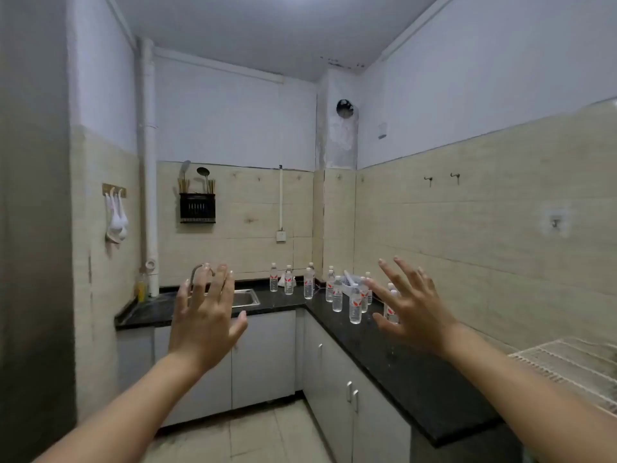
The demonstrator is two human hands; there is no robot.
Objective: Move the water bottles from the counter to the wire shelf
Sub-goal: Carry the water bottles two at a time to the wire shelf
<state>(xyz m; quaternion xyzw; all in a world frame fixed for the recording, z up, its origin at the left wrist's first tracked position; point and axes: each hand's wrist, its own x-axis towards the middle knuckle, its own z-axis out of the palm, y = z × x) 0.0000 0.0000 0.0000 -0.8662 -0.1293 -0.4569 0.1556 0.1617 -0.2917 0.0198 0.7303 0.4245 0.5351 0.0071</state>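
Observation:
Several clear water bottles with red-and-white labels stand on the black L-shaped counter (400, 362), grouped around its far corner; the nearest bottle (355, 304) is at the front of the group. A white wire shelf (574, 365) lies at the right edge, beside the counter's near end. My left hand (205, 315) is raised with fingers spread, in front of the sink area. My right hand (412, 302) is raised too, fingers apart, partly covering the rightmost bottles. Neither hand holds anything.
A steel sink (245, 297) with a curved faucet sits in the counter's left run. A yellow bottle (142, 287) stands at the far left. A black utensil rack (197, 207) hangs on the tiled wall. Grey cabinets (263, 359) line the floor space below.

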